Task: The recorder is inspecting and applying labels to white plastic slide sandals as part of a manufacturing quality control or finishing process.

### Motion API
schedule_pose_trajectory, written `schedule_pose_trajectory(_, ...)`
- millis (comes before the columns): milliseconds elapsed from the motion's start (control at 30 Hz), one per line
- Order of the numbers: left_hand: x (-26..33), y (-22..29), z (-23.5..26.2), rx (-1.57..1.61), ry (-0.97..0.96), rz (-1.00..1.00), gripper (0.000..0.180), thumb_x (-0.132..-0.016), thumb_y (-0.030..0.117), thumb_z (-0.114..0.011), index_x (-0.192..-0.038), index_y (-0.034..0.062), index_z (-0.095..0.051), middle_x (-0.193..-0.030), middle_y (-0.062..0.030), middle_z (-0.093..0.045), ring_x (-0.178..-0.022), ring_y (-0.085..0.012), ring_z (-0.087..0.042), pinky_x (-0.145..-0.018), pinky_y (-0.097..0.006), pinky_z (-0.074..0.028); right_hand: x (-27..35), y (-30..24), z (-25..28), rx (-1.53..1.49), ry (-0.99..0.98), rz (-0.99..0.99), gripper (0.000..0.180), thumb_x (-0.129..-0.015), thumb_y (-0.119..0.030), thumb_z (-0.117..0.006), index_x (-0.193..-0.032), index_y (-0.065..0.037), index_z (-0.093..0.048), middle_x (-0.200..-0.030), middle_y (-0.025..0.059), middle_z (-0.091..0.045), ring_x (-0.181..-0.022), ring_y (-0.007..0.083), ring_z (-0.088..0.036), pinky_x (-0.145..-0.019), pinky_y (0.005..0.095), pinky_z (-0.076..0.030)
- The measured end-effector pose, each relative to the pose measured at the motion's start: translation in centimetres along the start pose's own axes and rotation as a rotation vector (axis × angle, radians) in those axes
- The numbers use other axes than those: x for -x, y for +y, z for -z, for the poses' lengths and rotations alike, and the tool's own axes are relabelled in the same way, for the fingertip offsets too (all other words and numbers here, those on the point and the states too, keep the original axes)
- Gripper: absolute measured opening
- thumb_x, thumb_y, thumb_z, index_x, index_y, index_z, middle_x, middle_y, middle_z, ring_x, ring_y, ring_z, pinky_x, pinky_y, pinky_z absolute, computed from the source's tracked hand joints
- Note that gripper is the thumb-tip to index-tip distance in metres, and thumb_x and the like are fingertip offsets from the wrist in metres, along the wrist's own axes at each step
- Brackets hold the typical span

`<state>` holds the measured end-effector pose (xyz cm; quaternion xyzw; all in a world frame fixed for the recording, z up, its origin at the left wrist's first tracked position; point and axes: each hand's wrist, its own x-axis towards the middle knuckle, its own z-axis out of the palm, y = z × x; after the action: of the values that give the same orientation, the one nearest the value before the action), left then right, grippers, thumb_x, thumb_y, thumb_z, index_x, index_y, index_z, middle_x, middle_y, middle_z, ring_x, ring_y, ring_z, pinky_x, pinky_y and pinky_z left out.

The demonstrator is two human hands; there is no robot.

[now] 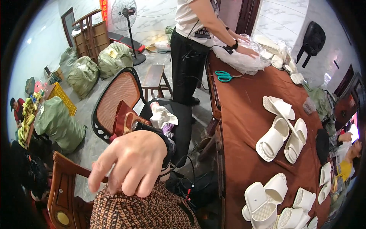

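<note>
My left hand (131,164) is large and close, with its back toward me. Its fingers are loosely bent and point down, a gap showing between the first ones; I see nothing held in them. A black band (167,143) circles the wrist. The fingertips lie over brown-and-black patterned cloth (145,210), and I cannot tell whether they touch it. Behind the hand are a black chair (186,124) holding a crumpled white cloth (163,116) and a dark red bag (124,118). My right hand is out of view.
On the brown-covered table (244,110) lie several cream slippers (272,141) and teal-handled scissors (224,76). Another person (187,57) stands there, hands on clear plastic (244,57). A wooden chair (63,198) stands at lower left. Green sacks (59,124) and a fan (127,13) are farther back.
</note>
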<state>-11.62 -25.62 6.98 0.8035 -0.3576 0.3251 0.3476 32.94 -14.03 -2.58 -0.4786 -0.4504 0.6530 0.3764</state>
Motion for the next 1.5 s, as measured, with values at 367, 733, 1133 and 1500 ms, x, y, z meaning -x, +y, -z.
schedule_pose_trajectory(367,-0.5,1.9,-1.0,-0.141,-0.041,0.057,0.032,-0.101,0.028,-0.043,-0.107,0.0029,-0.062,-0.082,-0.0074,-0.063,-0.056,-0.0174,-0.042,-0.054,-0.034,-0.033,0.0,-0.1,0.0,0.017,-0.03,0.004,0.015,-0.095,-0.024,-0.05,-0.089,-0.01,-0.047,-0.073,0.0001,-0.039,-0.059,0.0105,-0.036,-0.054,0.0233,-0.031)
schedule_pose_trajectory(733,0.2,1.9,-0.8,-0.06,-0.054,0.055,0.027,-0.096,0.017,-0.046,-0.109,-0.0021,-0.059,-0.074,-0.0166,-0.059,-0.062,-0.0228,-0.046,-0.061,-0.038,-0.036,-0.1,0.0,0.4,0.015,-0.003,-0.039,0.015,-0.095,-0.026,-0.051,-0.089,-0.012,-0.047,-0.071,-0.0013,-0.04,-0.057,0.0098,-0.035,-0.051,0.023,-0.029)
schedule_pose_trajectory(1133,1.5,-0.1,0.5,-0.02,-0.029,0.016,0.031,-0.096,0.024,-0.046,-0.109,-0.0003,-0.061,-0.077,-0.0167,-0.062,-0.062,-0.0232,-0.047,-0.063,-0.039,-0.038,-0.1,-0.6,-0.2,-0.003,-0.024,-0.011,0.018,-0.096,-0.026,-0.05,-0.091,-0.009,-0.047,-0.07,-0.0002,-0.038,-0.059,0.0107,-0.035,-0.056,0.0246,-0.03)
schedule_pose_trajectory(1500,1.0,-0.8,0.1,-0.043,0.06,-0.057,0.036,-0.097,0.029,-0.044,-0.112,0.0009,-0.06,-0.075,-0.0141,-0.06,-0.065,-0.0228,-0.049,-0.065,-0.04,-0.039,0.2,-0.4,0.3,-0.011,-0.082,0.007,0.017,-0.097,-0.023,-0.049,-0.092,-0.007,-0.047,-0.071,0.0006,-0.036,-0.064,0.0118,-0.037,-0.059,0.0256,-0.031)
